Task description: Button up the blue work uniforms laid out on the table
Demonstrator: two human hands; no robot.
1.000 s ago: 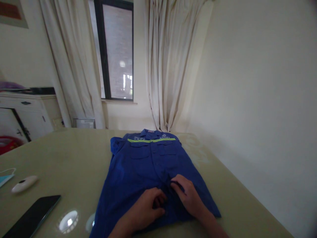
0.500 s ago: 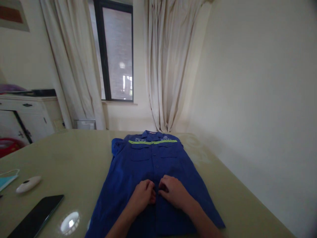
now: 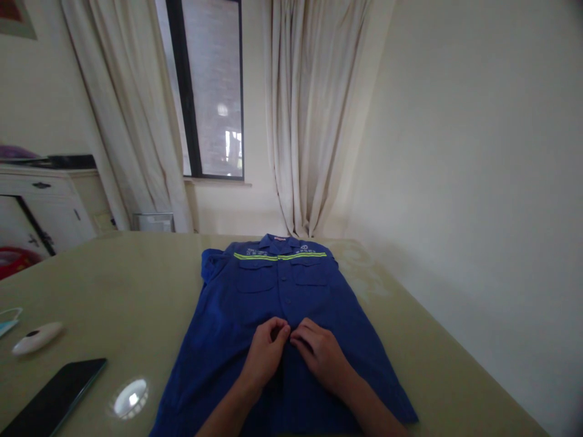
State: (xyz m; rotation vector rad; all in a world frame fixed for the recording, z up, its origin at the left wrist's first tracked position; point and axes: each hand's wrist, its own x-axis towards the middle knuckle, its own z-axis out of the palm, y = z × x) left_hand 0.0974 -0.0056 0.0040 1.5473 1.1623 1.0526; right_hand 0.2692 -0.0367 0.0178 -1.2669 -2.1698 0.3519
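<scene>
A blue work shirt (image 3: 223, 340) lies front up, its collar at the far end and a yellow-green reflective stripe across the chest. Its front placket runs down the middle, with buttons showing on the upper part. My left hand (image 3: 268, 349) pinches the placket's edge between thumb and fingertips. Close beside it, my right hand (image 3: 319, 352) is closed on the same part of the shirt, its fingertips almost meeting the left ones. Whatever button lies between the fingertips is hidden.
The shirt rests on a glossy greenish table (image 3: 136, 291). To the left are a black phone (image 3: 54, 397), a white oval object (image 3: 37, 338) and part of a face mask (image 3: 8, 326). A wall (image 3: 478, 212) stands along the right side, with curtains (image 3: 310, 121) behind.
Both hands have shifted slightly up the placket, and their fingertips have come closer together. The left hand has turned so its thumb and fingertips meet at the placket. The view has tilted slightly down.
</scene>
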